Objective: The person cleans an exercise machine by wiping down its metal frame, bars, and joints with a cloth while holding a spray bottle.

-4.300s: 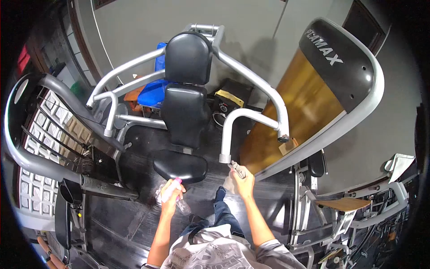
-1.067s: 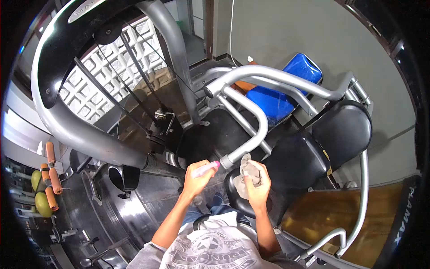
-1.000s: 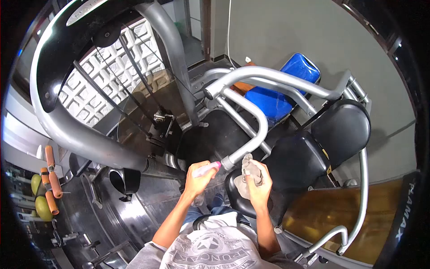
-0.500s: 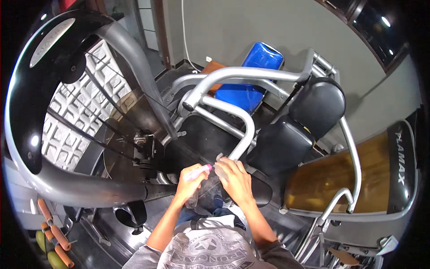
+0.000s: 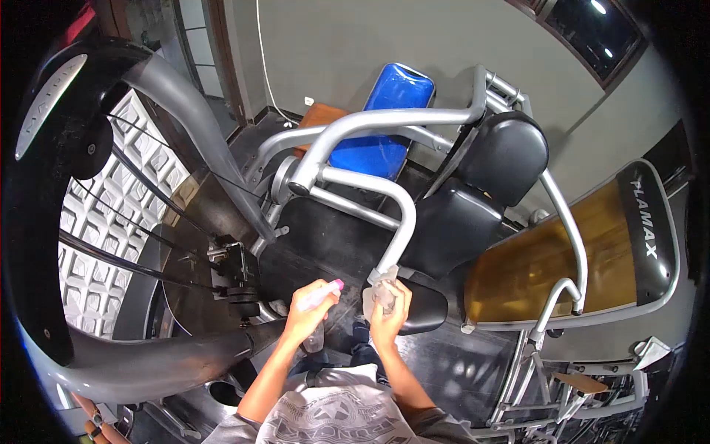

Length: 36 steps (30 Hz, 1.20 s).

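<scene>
My left hand [image 5: 305, 317] is wrapped round a spray bottle [image 5: 315, 340] with a white head and a pink nozzle tip. Its clear lower body shows beneath my fingers. In my right hand [image 5: 393, 317] is a crumpled greyish cloth [image 5: 382, 290], gripped between fingers and thumb. The cloth is by the lower end of a bent silver tube [image 5: 405, 214] of the exercise machine; I cannot tell whether they touch. A black padded seat [image 5: 425, 307] lies just right of my right hand.
A black seat pad [image 5: 462, 222] and backrest [image 5: 510, 159] stand ahead right. A blue padded bench [image 5: 384, 118] is against the wall. The thick machine frame [image 5: 148, 362] curves along the left. A brown PLAMAX panel [image 5: 555, 259] stands at the right.
My view has shifted, so the machine sits further left. My right hand has turned palm-up and drawn slightly away from my left, showing more of the cloth. The spray bottle stays in my left hand.
</scene>
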{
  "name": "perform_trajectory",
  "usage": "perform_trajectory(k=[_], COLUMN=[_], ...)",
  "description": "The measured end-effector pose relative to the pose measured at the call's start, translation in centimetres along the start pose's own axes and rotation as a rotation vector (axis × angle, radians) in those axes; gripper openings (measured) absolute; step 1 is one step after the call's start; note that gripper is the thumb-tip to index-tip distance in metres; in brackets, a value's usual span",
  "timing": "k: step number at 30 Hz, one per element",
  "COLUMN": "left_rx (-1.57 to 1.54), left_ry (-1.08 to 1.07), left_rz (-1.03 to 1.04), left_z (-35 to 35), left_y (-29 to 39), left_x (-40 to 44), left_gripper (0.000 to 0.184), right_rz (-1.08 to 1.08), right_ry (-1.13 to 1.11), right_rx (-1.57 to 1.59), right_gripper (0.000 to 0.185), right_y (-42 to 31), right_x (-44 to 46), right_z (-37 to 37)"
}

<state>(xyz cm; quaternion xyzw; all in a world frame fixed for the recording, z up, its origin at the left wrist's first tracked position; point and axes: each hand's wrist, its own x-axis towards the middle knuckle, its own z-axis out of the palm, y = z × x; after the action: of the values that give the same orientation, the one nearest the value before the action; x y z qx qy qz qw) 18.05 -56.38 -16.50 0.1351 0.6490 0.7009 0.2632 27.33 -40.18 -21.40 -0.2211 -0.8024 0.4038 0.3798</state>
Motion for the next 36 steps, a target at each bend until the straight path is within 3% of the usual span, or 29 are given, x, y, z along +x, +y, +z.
perform_trajectory(k=[3, 5, 6, 7, 9, 11, 13, 15, 17, 18, 21, 23, 25, 27, 30, 33, 36], left_rx=[0.003, 0.005, 0.008, 0.01, 0.074, 0.067, 0.061, 0.031, 0.038, 0.044, 0.04, 0.037, 0.033, 0.059, 0.029, 0.014, -0.013], left_ry=[-0.001, -0.006, -0.006, -0.01, -0.014, -0.006, 0.003, 0.004, -0.015, -0.029, -0.055, -0.058, -0.052, -0.024, 0.023, 0.042, 0.056], left_rz=[0.007, -0.001, -0.008, -0.009, -0.013, -0.015, -0.011, 0.034, 0.037, 0.035, 0.012, 0.015, 0.022, 0.046, 0.046, 0.04, -0.006], left_z=[-0.5, -0.9, -1.2, -1.4, -1.7, -1.7, -1.7, -1.8, -1.9, -2.0, -2.1, -2.2, -2.5, -2.9, -3.4, -3.8, -3.6], left_y=[-0.3, -0.1, 0.1, 0.3, 0.7, 1.4, 1.4, 0.7, 0.5, 0.4, 0.5, 0.6, 0.7, 0.9, 1.6, 1.4, 1.7], left_x=[0.2, 0.2, 0.2, 0.2, 0.1, 0.0, 0.2, 0.4, 0.6, 0.5, 0.5, 0.5, 0.6, 0.5, 0.2, 0.1, 0.1], left_gripper=[0.012, 0.011, 0.012, 0.012, 0.012, 0.011, 0.011, 0.007, 0.007, 0.007, 0.007, 0.007, 0.008, 0.008, 0.007, 0.008, 0.009], right_rz=[0.059, 0.219, 0.359, 0.361, 0.646, 0.689, 0.888, 0.978, 1.022, 1.025, 1.156, 1.219, 1.121, 1.106, 1.095, 1.141, 0.946], right_ry=[0.162, 0.282, 0.238, 0.242, 0.293, 0.31, 0.263, 0.152, -0.261, -0.383, -0.531, -0.499, -0.646, -0.643, -0.393, -0.374, -0.382], right_rx=[0.039, 0.149, 0.213, 0.212, 0.651, 0.671, 0.955, 0.979, 1.259, 1.163, 1.255, 1.317, 1.692, 1.648, 1.283, 1.128, 0.792], right_gripper=[0.031, 0.03, 0.031, 0.031, 0.034, 0.038, 0.045, 0.045, 0.044, 0.046, 0.045, 0.043, 0.04, 0.037, 0.047, 0.045, 0.04], right_y=[0.2, 0.5, -0.1, -1.1, -2.7, -2.4, -0.7, 0.8, 3.6, 3.6, 5.3, 5.9, 6.8, 6.9, 4.4, 4.9, 2.2], right_x=[-1.5, -2.2, -2.4, -2.2, -1.3, -1.0, -0.7, 0.3, 1.3, 2.3, 4.0, 4.2, 4.0, 3.3, 2.7, 1.7, 2.0], right_z=[2.8, 4.0, 3.9, 3.8, 3.7, 3.5, 2.8, 1.1, -0.3, -1.0, -0.5, 1.2, 2.8, 2.5, 1.5, -0.2, -3.2])
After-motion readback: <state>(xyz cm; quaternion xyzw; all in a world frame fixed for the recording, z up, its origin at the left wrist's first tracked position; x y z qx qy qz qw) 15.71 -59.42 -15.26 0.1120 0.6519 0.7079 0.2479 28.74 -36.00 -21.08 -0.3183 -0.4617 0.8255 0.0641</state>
